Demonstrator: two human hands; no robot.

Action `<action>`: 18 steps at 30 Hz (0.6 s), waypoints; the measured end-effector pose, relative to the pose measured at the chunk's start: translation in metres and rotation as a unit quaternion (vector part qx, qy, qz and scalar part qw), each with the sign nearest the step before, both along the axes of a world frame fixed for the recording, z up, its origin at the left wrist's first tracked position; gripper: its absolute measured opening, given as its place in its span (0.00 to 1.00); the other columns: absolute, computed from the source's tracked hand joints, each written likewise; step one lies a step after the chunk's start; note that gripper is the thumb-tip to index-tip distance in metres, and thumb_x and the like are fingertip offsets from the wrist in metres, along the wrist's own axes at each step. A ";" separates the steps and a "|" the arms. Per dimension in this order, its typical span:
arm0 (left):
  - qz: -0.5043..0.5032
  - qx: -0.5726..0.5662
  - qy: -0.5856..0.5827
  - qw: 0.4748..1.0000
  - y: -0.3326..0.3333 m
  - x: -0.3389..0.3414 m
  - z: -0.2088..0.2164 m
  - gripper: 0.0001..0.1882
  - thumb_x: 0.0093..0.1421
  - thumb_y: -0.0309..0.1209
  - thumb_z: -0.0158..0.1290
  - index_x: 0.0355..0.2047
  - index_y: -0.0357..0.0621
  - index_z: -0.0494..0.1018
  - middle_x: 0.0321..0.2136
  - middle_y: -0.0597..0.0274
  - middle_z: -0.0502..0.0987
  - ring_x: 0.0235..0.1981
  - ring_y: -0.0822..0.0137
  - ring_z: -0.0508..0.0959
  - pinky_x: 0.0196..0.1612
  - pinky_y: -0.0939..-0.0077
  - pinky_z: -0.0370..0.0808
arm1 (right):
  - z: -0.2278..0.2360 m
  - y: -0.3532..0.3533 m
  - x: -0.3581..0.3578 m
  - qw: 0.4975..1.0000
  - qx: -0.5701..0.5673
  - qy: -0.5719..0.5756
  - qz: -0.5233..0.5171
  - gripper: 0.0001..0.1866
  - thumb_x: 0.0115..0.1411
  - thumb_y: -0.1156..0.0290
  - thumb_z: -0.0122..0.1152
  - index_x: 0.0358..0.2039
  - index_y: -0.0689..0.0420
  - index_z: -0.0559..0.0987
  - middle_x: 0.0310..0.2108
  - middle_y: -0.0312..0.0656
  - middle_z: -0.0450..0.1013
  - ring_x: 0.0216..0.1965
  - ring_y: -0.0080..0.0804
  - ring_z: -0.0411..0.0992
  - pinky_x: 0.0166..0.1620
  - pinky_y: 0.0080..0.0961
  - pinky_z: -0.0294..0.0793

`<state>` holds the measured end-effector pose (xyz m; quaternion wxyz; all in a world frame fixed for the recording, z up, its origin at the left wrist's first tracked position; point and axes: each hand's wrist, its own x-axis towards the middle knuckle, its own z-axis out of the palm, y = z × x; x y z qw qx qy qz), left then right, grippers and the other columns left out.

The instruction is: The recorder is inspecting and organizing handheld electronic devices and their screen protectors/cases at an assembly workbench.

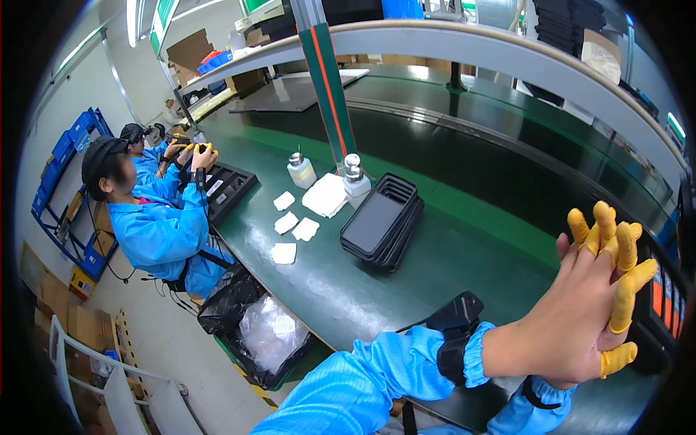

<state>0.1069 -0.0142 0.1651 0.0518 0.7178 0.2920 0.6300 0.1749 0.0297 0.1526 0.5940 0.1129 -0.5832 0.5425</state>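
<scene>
My left hand (573, 308) is at the right with its back showing and its fingers stretched up and away. Yellow finger cots cover several fingertips; one fingertip at the left side is bare. A black strap with a black device (453, 315) sits round my left wrist, over the blue sleeve. The cuff of my right sleeve (533, 406) shows just below. My right hand is almost wholly hidden behind the left, and which fingertips are whose is hard to tell. Beside the fingers is a black tray (645, 341) holding orange-and-black pieces, partly covered by my left hand.
A stack of black trays (380, 225) stands mid-table. Near it are two pump bottles (301, 172) and white cloths (325, 196). A post (326, 94) rises behind them to a shelf. Co-workers in blue (156, 232) sit at the left, above a black-lined bin (232, 308).
</scene>
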 end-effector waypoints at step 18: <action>-0.021 -0.081 0.073 0.994 -0.007 -0.016 0.010 0.44 0.48 0.36 0.60 0.64 0.38 0.56 0.64 0.28 0.47 0.66 0.25 0.46 0.62 0.28 0.43 | -0.011 0.019 0.000 0.985 0.042 0.022 0.168 0.42 0.63 0.47 0.54 0.71 0.53 0.54 0.71 0.53 0.49 0.70 0.55 0.49 0.67 0.48 0.51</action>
